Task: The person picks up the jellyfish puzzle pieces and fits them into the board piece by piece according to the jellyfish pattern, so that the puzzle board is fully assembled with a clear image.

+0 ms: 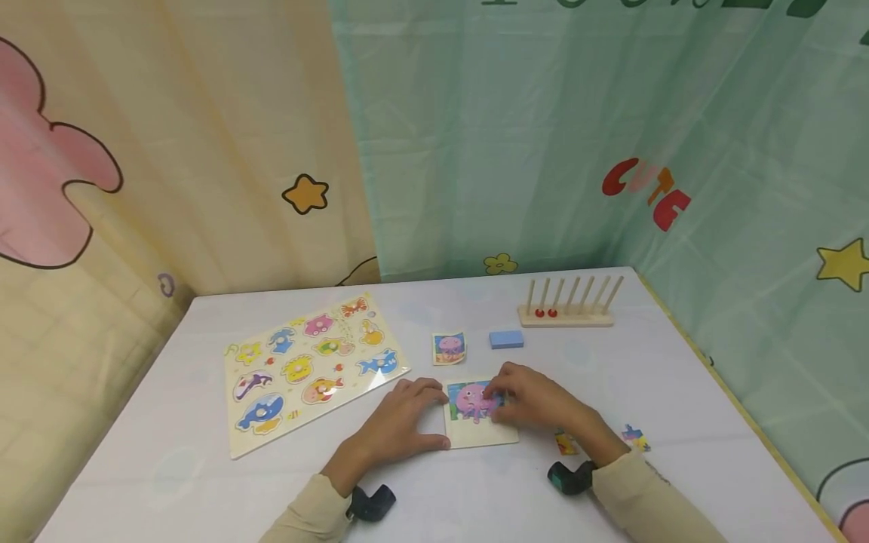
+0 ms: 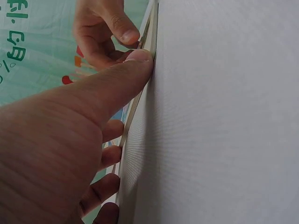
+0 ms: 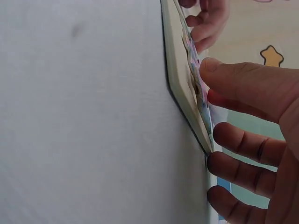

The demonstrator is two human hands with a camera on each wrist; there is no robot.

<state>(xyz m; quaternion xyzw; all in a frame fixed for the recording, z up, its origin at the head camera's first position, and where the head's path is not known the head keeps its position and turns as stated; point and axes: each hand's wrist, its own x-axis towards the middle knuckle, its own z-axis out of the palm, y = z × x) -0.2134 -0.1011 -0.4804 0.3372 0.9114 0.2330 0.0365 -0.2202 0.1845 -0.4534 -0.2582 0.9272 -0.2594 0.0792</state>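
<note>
A small square puzzle board (image 1: 480, 435) lies on the table, its upper part filled with pieces that show a pink octopus (image 1: 468, 402). Along the board's left edge, my left hand (image 1: 402, 424) rests with spread fingers, thumb at the lower corner. My right hand (image 1: 536, 400) is over the octopus's right side, curled fingers and thumb on a puzzle piece (image 3: 204, 105); that piece is largely hidden from above. In the right wrist view some pieces stand slightly raised from the board. Loose puzzle pieces (image 1: 566, 443) lie beside the right forearm, another loose piece (image 1: 636, 437) farther right.
A peg board with sea animals (image 1: 299, 369) lies to the left. Behind the octopus board are a small octopus picture card (image 1: 449, 348) and a blue block (image 1: 506, 339). A wooden rack (image 1: 566, 320) with upright rods and two red beads stands at back right.
</note>
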